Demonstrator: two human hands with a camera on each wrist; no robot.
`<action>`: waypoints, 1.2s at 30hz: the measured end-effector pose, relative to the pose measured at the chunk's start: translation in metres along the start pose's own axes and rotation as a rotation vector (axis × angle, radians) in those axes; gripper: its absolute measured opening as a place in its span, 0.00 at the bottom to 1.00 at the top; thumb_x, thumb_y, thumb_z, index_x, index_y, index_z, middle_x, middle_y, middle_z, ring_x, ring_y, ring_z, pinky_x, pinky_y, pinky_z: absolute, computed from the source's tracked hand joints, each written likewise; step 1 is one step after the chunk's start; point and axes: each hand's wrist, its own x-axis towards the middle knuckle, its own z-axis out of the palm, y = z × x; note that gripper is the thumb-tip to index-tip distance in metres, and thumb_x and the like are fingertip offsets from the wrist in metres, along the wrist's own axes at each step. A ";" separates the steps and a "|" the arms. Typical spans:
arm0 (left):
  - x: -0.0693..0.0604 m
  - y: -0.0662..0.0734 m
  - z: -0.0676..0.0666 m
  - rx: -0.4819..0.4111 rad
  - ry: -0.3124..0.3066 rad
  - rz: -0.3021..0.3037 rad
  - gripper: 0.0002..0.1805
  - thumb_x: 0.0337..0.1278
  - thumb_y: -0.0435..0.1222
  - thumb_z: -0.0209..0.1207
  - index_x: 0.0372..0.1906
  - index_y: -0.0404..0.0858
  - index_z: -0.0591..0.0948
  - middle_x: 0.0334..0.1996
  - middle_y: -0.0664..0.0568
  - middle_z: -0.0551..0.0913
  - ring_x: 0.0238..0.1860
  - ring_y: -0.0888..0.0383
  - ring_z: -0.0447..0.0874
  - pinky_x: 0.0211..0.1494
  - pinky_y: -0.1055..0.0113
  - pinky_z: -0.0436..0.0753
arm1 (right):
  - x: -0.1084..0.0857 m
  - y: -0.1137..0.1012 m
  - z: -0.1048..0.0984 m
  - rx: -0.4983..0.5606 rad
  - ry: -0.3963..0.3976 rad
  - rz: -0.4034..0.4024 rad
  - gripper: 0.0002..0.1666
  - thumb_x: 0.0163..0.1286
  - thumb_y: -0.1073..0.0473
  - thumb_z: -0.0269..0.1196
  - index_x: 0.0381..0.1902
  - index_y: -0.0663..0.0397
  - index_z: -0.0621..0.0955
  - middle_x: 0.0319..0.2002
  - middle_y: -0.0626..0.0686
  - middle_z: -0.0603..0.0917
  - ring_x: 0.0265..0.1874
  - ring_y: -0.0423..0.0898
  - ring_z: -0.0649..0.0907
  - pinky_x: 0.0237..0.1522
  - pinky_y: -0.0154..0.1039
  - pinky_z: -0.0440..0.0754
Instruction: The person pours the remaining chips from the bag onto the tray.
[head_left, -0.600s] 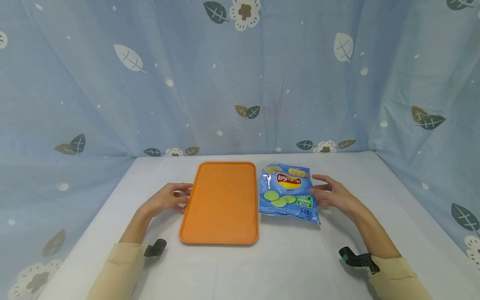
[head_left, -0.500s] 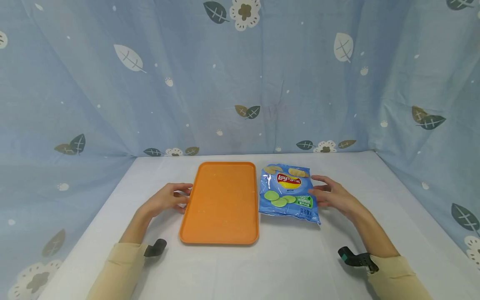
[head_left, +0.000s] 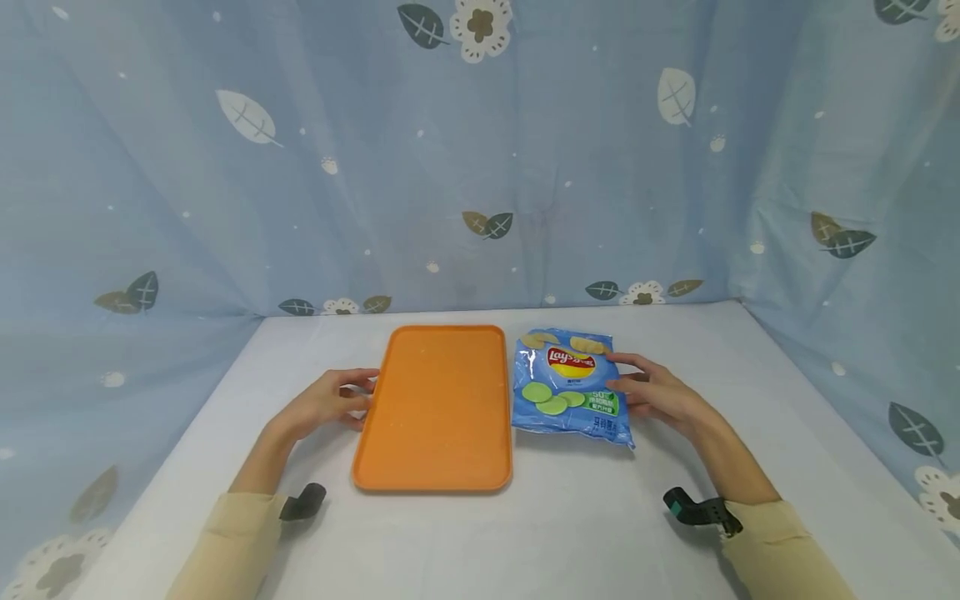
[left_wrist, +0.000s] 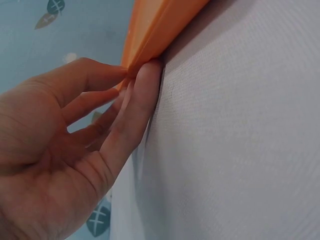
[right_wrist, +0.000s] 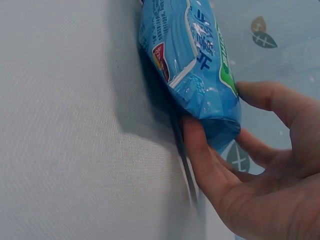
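Observation:
An orange tray (head_left: 435, 408) lies flat on the white table, its long side towards my left hand (head_left: 324, 404). In the left wrist view that hand (left_wrist: 75, 145) pinches the edge of the tray (left_wrist: 150, 30) between thumb and fingers. Right of the tray lies a blue chip bag (head_left: 558, 421). My right hand (head_left: 663, 400) is at the bag's right edge; in the right wrist view its thumb and fingers (right_wrist: 197, 145) curl round the end of the bag (right_wrist: 200, 95), fingers low beside the table and thumb on the printed side.
A white cloth covers the table (head_left: 480, 550). Behind and at both sides hangs a blue curtain (head_left: 420, 183) with leaf and flower prints. A narrow strip of table separates tray and bag. Black wrist devices (head_left: 303, 502) sit at both sleeves.
The whole head view has shifted slightly left. My right hand has moved a little to the left, its fingers now over the bag's right edge. Tray and left hand look unchanged.

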 end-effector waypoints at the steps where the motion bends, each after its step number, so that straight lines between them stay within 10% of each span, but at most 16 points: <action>1: -0.001 0.000 -0.001 0.004 0.002 0.003 0.33 0.61 0.28 0.58 0.71 0.31 0.65 0.59 0.32 0.71 0.49 0.48 0.80 0.42 0.57 0.90 | 0.001 0.000 0.001 0.006 -0.006 -0.001 0.45 0.69 0.47 0.61 0.78 0.42 0.55 0.67 0.66 0.65 0.45 0.49 0.83 0.50 0.38 0.86; 36: 0.000 -0.003 0.000 0.002 0.016 0.004 0.34 0.60 0.27 0.58 0.72 0.34 0.65 0.58 0.33 0.73 0.48 0.48 0.80 0.41 0.56 0.90 | 0.006 0.005 -0.002 0.157 -0.041 0.013 0.41 0.69 0.54 0.62 0.76 0.42 0.59 0.64 0.65 0.66 0.39 0.46 0.86 0.44 0.36 0.88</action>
